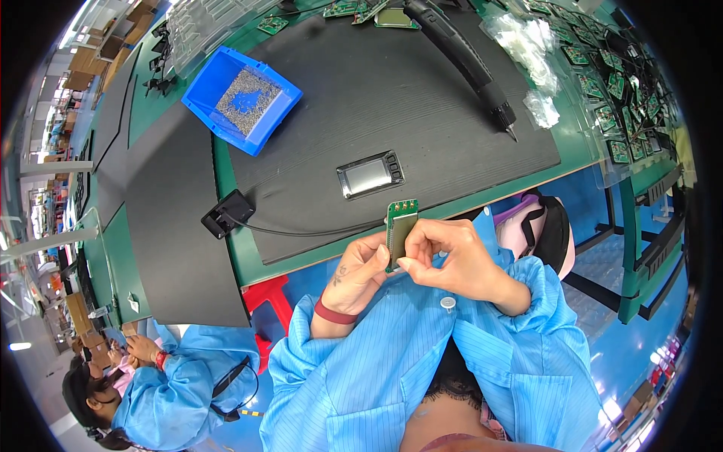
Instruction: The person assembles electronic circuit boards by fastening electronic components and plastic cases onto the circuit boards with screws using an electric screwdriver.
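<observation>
Between my hands, just off the table's near edge, a green circuit board with a grey display panel (402,228) stands on end. My left hand (360,273) grips its left side, thumb across the lower part. The fingers of my right hand (458,260) are pinched at the panel's lower right edge; whether they hold a film or only the board is too small to tell. A black cable (309,233) runs from near my left hand to a small black housing (229,213) on the left. Beyond the board, a black device casing with a screen window (370,175) lies on the mat.
A blue bin (254,143) of small screws sits at the back left of the black mat (316,98). A black electric screwdriver (471,68) lies at the back right. Clear plastic bags (531,56) and trays of circuit boards (614,98) are farther right. A co-worker (169,388) sits at left.
</observation>
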Tool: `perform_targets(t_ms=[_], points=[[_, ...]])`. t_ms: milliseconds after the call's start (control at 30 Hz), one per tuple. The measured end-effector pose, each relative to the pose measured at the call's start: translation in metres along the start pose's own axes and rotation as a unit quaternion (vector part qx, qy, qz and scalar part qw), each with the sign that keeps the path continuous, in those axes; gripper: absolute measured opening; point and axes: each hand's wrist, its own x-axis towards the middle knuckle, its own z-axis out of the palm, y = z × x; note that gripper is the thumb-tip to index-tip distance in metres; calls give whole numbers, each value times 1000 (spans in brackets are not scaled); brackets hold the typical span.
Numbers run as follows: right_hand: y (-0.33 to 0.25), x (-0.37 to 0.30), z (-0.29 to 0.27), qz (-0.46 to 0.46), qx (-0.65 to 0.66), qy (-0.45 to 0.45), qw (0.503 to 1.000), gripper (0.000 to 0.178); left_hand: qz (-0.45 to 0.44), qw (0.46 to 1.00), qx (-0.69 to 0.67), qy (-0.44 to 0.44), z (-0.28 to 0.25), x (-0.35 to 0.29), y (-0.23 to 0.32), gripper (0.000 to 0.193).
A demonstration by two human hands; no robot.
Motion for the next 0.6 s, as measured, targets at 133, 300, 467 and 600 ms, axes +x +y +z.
perform_targets(t_ms=[133,300,467,600], points=[[2,1,0,-13,10,6,1000,13,5,1000,-9,0,1,-1,1,42],[-1,1,2,-28,-17,9,999,15,11,1000,-3,-13,0,0,2,40],[-4,1,-1,-29,-40,-2,999,15,20,1000,8,-11,-2,1,1,38],[-2,1,-2,-51,-57,-5,997,14,26,1000,-1,0,-2,1,-1,38]])
